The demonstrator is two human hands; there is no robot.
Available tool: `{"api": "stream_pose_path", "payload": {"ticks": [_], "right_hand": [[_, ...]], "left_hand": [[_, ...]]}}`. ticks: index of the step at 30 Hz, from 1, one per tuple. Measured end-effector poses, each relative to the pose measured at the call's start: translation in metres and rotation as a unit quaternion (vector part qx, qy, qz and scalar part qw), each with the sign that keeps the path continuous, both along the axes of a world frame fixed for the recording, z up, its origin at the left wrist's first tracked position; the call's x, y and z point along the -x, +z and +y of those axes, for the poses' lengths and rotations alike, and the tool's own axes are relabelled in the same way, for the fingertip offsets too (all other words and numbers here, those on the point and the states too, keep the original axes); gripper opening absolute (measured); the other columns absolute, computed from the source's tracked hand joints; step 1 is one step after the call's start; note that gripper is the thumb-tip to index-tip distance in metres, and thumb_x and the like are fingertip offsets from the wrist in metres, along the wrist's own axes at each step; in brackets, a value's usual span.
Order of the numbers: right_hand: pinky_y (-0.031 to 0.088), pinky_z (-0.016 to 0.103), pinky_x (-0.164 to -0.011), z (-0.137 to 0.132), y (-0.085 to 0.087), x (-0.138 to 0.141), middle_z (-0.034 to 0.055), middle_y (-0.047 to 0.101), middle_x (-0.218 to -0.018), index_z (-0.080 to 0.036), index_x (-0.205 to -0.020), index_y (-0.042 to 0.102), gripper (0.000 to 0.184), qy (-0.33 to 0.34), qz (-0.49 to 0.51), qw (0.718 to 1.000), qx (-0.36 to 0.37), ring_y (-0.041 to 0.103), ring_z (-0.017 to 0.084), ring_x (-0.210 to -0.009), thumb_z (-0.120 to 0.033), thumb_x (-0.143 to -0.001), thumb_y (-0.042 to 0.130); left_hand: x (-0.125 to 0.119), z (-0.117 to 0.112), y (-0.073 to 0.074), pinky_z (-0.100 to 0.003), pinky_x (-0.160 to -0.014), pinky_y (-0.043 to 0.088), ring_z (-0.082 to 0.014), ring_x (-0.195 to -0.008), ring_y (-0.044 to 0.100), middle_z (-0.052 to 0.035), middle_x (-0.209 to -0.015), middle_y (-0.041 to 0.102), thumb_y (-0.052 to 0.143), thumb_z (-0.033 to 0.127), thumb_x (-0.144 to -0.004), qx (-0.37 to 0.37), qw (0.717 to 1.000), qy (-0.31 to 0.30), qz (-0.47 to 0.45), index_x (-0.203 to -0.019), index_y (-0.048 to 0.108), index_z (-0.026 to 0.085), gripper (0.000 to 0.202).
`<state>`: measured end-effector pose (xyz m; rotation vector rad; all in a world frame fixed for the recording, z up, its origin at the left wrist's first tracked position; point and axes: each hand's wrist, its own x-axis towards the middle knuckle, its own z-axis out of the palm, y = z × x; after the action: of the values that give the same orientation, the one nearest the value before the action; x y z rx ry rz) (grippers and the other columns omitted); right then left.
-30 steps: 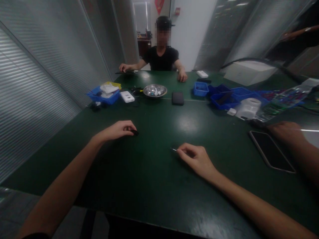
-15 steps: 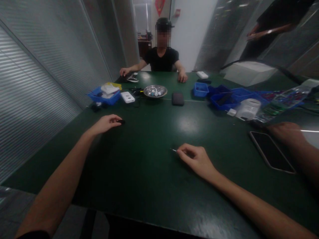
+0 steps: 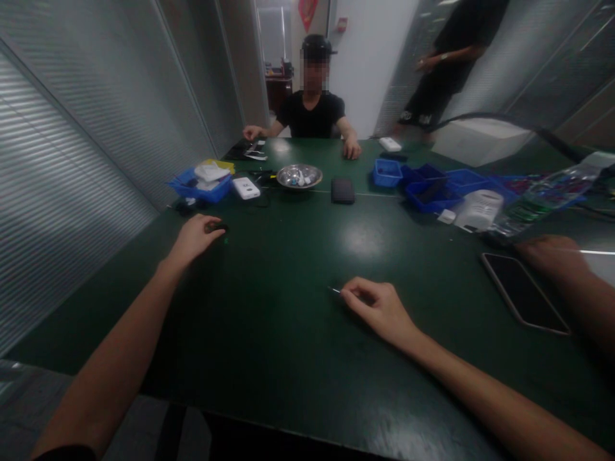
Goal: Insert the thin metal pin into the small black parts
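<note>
My left hand (image 3: 195, 237) reaches forward over the green table (image 3: 288, 346) with its fingertips pinched on a small black object (image 3: 216, 226) at the left side. My right hand (image 3: 377, 307) rests on the table near the middle, fingers curled around a thin metal tool (image 3: 335, 290) whose tip pokes out to the left. A blue bin (image 3: 199, 182) with white items and a white device (image 3: 246, 187) lie just beyond my left hand.
A metal dish (image 3: 298, 175), a black case (image 3: 343, 190) and several blue bins (image 3: 432, 186) stand mid-table. A dark phone (image 3: 523, 291) lies at right beside another person's arm (image 3: 571, 275). One person sits at the far end; another stands at back right.
My left hand has carried the small black object forward and to the left, away from me. My right hand has stayed put. A standing person has come into view at back right.
</note>
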<state>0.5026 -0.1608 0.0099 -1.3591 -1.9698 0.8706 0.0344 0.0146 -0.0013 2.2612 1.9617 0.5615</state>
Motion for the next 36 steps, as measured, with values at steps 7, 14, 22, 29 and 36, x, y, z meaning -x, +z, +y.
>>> {"api": "stream_pose_path", "payload": {"ticks": [7,14,22,29,36], "right_hand": [[0.045,0.027,-0.059,0.000,0.000,0.002,0.0013,0.071,-0.076,-0.019,-0.090,0.073,0.028,-0.001,0.000,1.000,0.000,0.063,0.016,-0.065,-0.040,-0.100,0.056],[0.045,0.027,-0.059,0.001,-0.003,0.001,0.0013,0.070,-0.076,-0.019,-0.091,0.072,0.029,-0.006,-0.003,1.000,0.009,0.063,0.016,-0.065,-0.041,-0.100,0.056],[0.045,0.027,-0.059,0.000,0.000,0.002,0.0013,0.070,-0.074,-0.019,-0.089,0.072,0.029,-0.004,0.000,1.000,0.004,0.063,0.016,-0.065,-0.041,-0.099,0.056],[0.045,0.027,-0.058,0.000,-0.002,0.000,0.0016,0.071,-0.075,-0.019,-0.090,0.073,0.029,-0.004,-0.002,1.000,0.002,0.062,0.016,-0.064,-0.041,-0.099,0.056],[0.043,0.027,-0.058,0.001,-0.004,0.001,0.0003,0.069,-0.073,-0.020,-0.089,0.072,0.028,-0.004,-0.005,1.000,0.002,0.062,0.016,-0.063,-0.041,-0.099,0.057]], "left_hand": [[-0.031,-0.015,0.021,-0.030,-0.063,0.044,-0.0249,-0.075,0.067,-0.0085,-0.086,0.073,0.071,0.063,-0.080,0.133,0.990,0.013,0.045,-0.090,0.076,0.022,0.043],[-0.033,-0.014,0.014,-0.029,-0.062,0.046,-0.0234,-0.076,0.069,-0.0082,-0.089,0.075,0.074,0.045,-0.082,0.153,0.988,0.018,0.005,-0.091,0.076,0.021,0.026],[-0.024,-0.012,0.012,-0.029,-0.057,0.046,-0.0229,-0.070,0.068,-0.0096,-0.084,0.074,0.074,0.037,-0.083,0.153,0.986,0.073,-0.002,-0.087,0.076,0.019,0.019],[-0.029,-0.017,0.023,-0.027,-0.059,0.048,-0.0221,-0.075,0.069,-0.0080,-0.090,0.075,0.071,0.034,-0.082,0.122,0.990,0.061,-0.037,-0.091,0.073,0.019,0.017],[-0.024,-0.021,0.034,-0.030,-0.077,0.053,-0.0227,-0.087,0.070,-0.0068,-0.095,0.076,0.074,0.036,-0.083,0.011,0.992,0.088,-0.091,-0.091,0.075,0.019,0.018]]}}
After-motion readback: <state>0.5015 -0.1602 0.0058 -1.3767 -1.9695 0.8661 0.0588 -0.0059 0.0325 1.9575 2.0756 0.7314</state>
